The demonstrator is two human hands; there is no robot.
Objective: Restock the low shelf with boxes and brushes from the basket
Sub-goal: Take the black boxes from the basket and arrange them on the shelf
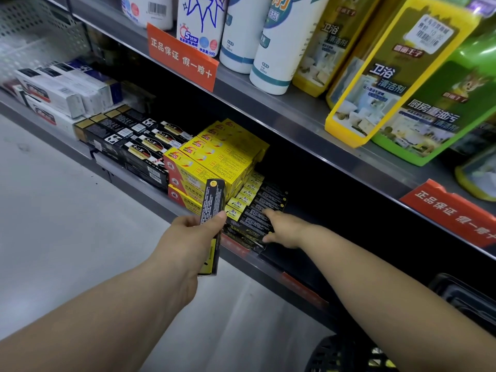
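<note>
The black carton (212, 200), likely light and stiff, is gripped mid-length by the left hand (193, 234); the right hand (284, 229) is rested, fingers extended, on shelved cartons (264, 200).

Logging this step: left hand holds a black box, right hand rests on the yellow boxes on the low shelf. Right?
No: the head view shows the right hand on the black boxes beside the yellow boxes. The left hand holds a black box.

Black boxes with yellow ends (256, 208) sit beside bright yellow boxes with red marks (214, 159), black-and-gold boxes (128, 140) and white ones (56, 92), under orange-red signs with white lettering (182, 56).
</note>
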